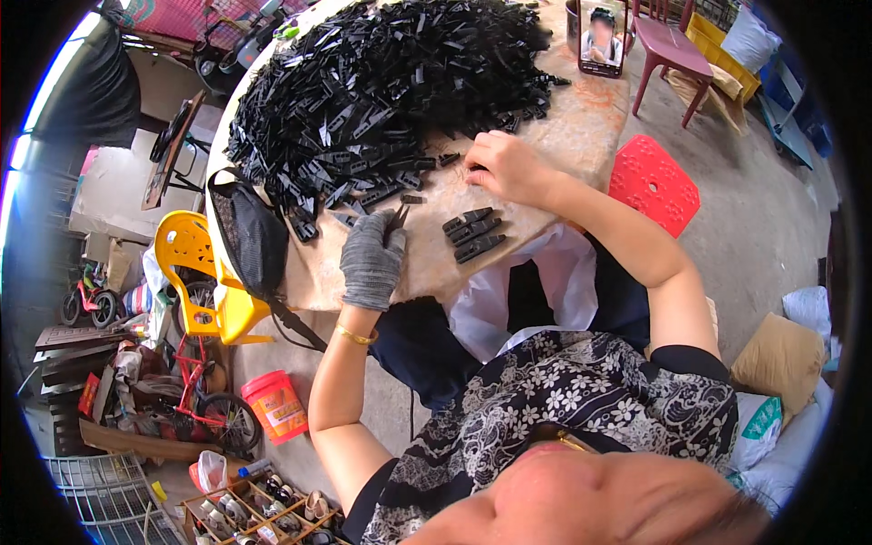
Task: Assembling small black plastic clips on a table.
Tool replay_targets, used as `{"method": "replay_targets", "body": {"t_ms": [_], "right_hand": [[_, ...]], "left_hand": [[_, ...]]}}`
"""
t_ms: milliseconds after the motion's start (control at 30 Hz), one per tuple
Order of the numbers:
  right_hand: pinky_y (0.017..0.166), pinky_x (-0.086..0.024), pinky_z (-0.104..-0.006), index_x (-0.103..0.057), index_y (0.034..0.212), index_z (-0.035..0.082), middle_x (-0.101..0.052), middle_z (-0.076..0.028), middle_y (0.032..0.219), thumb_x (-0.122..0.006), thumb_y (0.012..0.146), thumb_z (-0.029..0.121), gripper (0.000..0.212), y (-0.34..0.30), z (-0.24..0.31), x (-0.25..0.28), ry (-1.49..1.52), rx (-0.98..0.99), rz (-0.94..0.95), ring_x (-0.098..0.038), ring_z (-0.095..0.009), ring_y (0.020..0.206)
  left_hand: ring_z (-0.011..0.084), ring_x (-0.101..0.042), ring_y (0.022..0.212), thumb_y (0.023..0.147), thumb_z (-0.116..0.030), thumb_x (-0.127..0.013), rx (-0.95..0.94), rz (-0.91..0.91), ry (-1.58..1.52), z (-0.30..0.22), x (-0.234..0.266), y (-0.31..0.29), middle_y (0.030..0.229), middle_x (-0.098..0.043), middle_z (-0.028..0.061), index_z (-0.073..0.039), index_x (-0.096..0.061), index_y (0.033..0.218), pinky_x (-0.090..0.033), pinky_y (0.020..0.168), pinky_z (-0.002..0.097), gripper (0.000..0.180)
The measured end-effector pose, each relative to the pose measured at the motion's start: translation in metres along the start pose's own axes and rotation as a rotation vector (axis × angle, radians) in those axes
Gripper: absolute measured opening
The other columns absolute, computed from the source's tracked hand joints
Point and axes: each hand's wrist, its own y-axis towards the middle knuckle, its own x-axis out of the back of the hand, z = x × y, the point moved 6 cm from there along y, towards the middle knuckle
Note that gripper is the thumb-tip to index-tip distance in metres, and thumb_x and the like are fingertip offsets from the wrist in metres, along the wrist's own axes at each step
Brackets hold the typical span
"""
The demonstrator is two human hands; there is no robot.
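Note:
My left hand (371, 259) wears a grey knit glove and is closed around a small tool with dark pointed tips (398, 218), near the table's front edge. My bare right hand (502, 166) rests fingers-down on the stone tabletop (581, 127), touching small black plastic parts at the edge of the big heap (391, 82). Three sorted black parts (472, 234) lie side by side between my hands, close to the table edge. A single loose black part (411, 199) lies just above the tool tips.
A black bag (250, 232) hangs at the table's left edge over a yellow plastic chair (186, 250). A phone (601, 36) stands propped at the back of the table. A red stool (654, 182) and a maroon chair (672, 50) stand to the right. An orange bucket (275, 404) sits on the floor.

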Motion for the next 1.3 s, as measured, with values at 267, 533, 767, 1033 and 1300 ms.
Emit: {"method": "replay_targets", "body": {"t_ms": [267,533,767,1033,1300], "right_hand": [[0.08,-0.046,-0.0378,-0.071,0.081,0.01,-0.063,-0.01,0.094,-0.065,0.079,0.029,0.019,0.011,0.011,-0.013,0.186,0.101,0.251,-0.057,-0.029,0.093],[0.078,-0.048,-0.0356,-0.068,0.097,0.003,-0.067,-0.012,0.095,-0.071,0.075,0.013,0.024,0.007,0.016,-0.003,0.508,0.173,0.069,-0.061,-0.026,0.086],[0.071,-0.047,-0.0368,-0.069,0.09,0.003,-0.067,-0.011,0.083,-0.072,0.071,0.007,0.02,0.005,0.017,0.003,0.46,0.177,-0.003,-0.061,-0.028,0.079],[0.073,-0.047,-0.0375,-0.069,0.089,0.006,-0.065,-0.01,0.083,-0.07,0.073,0.011,0.017,0.003,0.023,0.006,0.395,0.23,0.01,-0.059,-0.029,0.079],[0.08,-0.045,-0.036,-0.067,0.088,0.006,-0.06,-0.008,0.088,-0.073,0.069,0.015,0.022,-0.004,0.005,0.013,0.15,0.13,-0.094,-0.055,-0.027,0.089]], "left_hand": [[0.0221,-0.065,0.084,0.083,-0.004,-0.061,-0.198,0.03,-0.144,-0.03,-0.012,0.011,0.096,-0.067,0.0128,-0.002,-0.061,0.104,-0.05,0.077,0.0311,0.022],[0.0297,-0.063,0.081,0.079,-0.012,-0.066,-0.185,-0.035,-0.139,-0.044,-0.025,0.025,0.09,-0.065,0.0124,-0.008,-0.061,0.101,-0.049,0.07,0.0378,0.023],[0.0093,-0.059,0.083,0.077,0.004,-0.068,0.089,0.082,-0.642,-0.033,-0.038,0.026,0.096,-0.06,0.0022,-0.004,-0.051,0.114,-0.05,0.074,0.0246,0.042],[0.024,-0.063,0.079,0.079,-0.008,-0.068,-0.226,0.004,-0.253,-0.035,-0.031,0.027,0.089,-0.063,0.0109,-0.007,-0.056,0.106,-0.05,0.07,0.0336,0.03],[0.0312,-0.064,0.077,0.084,-0.021,-0.063,-0.114,0.135,0.009,-0.043,-0.036,0.033,0.086,-0.066,0.0135,-0.007,-0.058,0.102,-0.05,0.068,0.0395,0.023]]}}
